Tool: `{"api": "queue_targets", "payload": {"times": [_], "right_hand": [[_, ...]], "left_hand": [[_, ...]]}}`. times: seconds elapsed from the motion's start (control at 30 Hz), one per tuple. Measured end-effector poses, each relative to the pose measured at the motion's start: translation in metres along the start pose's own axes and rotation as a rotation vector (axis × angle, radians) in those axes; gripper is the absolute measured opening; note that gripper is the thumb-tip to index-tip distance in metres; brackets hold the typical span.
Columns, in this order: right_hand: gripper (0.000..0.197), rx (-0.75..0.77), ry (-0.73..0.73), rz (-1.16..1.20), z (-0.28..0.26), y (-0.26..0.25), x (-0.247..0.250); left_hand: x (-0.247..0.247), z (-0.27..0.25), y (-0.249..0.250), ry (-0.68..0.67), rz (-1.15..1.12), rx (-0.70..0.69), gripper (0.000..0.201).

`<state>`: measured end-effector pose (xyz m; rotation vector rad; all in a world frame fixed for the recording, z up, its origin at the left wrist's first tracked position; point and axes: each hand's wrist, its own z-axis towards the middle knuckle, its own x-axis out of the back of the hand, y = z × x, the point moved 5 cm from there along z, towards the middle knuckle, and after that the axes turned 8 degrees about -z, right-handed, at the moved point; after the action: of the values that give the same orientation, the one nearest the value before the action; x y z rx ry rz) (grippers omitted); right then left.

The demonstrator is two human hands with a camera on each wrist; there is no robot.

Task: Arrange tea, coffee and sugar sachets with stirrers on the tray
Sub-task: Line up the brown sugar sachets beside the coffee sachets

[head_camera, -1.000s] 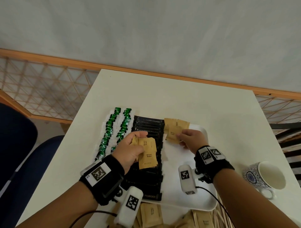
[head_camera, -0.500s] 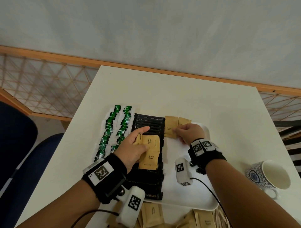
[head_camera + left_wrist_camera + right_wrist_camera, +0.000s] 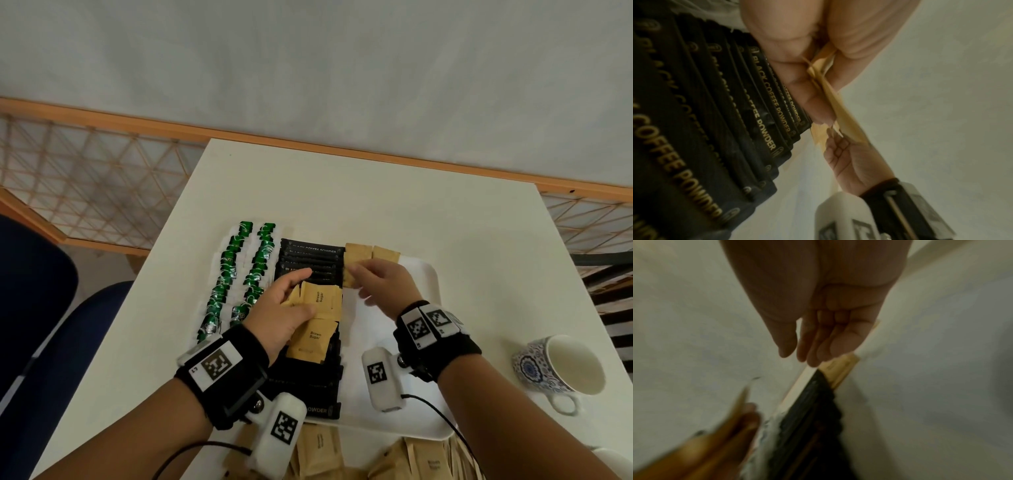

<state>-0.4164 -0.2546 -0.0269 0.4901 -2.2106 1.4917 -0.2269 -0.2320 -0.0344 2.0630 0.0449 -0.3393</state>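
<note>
My left hand [image 3: 294, 294] pinches a fan of brown sugar sachets [image 3: 322, 301] between thumb and fingers, above the row of black coffee sachets [image 3: 311, 255] on the white tray [image 3: 421, 308]. The left wrist view shows the same hand [image 3: 813, 81] pinching the sachet edges [image 3: 840, 116] beside the coffee sachets [image 3: 694, 113]. My right hand [image 3: 363, 277] hovers with relaxed, empty fingers just over the sugar sachets [image 3: 358, 253] laid at the tray's far end. In the right wrist view that hand [image 3: 797, 350] holds nothing above a sachet [image 3: 840, 368]. Two rows of green tea sachets [image 3: 239, 270] lie left of the coffee.
A blue-patterned cup [image 3: 561, 366] stands on the white table [image 3: 342, 192] to the right of the tray. Loose sugar sachets and wooden stirrers [image 3: 421, 459] lie heaped at the table's near edge. A blue chair [image 3: 44, 342] is at the left.
My right hand set a sugar sachet down at the tray's far end beside the coffee row and let go of it. My left hand kept its fan of sachets, shifting slightly.
</note>
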Motion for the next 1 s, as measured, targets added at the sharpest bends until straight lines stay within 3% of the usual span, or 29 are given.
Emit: {"api": "queue_targets", "payload": {"times": [0.1, 0.17, 0.37, 0.47, 0.57, 0.67, 0.77, 0.87, 1.0], "right_hand": [[0.024, 0.047, -0.228, 0.019, -0.016, -0.019, -0.014], [0.023, 0.064, -0.288, -0.011, -0.021, -0.023, -0.017], [0.01, 0.067, -0.22, 0.14, -0.032, -0.023, -0.005], [0.009, 0.106, -0.041, 0.226, -0.037, -0.02, 0.002], [0.011, 0.186, 0.091, 0.151, -0.043, -0.02, 0.005], [0.02, 0.305, 0.012, 0.044, -0.052, -0.021, -0.011], [0.017, 0.332, -0.066, 0.057, -0.057, -0.019, -0.021], [0.018, 0.267, -0.062, 0.169, -0.055, -0.014, -0.023], [0.033, 0.143, -0.059, 0.102, -0.045, -0.006, -0.024]], "left_hand": [[-0.002, 0.0, 0.0, -0.002, 0.002, 0.0, 0.046], [-0.003, -0.001, 0.001, 0.006, -0.004, -0.005, 0.042], [-0.001, -0.003, 0.003, 0.051, -0.02, -0.007, 0.035], [-0.002, -0.004, 0.002, 0.065, -0.051, -0.007, 0.027], [-0.007, -0.009, 0.005, 0.051, -0.132, 0.023, 0.017], [-0.013, -0.011, 0.007, 0.022, -0.223, 0.048, 0.032], [-0.011, -0.01, 0.006, 0.054, -0.218, 0.039, 0.026], [-0.006, -0.008, 0.001, 0.084, -0.194, 0.059, 0.026], [-0.009, -0.008, -0.004, 0.067, -0.149, 0.09, 0.029]]}}
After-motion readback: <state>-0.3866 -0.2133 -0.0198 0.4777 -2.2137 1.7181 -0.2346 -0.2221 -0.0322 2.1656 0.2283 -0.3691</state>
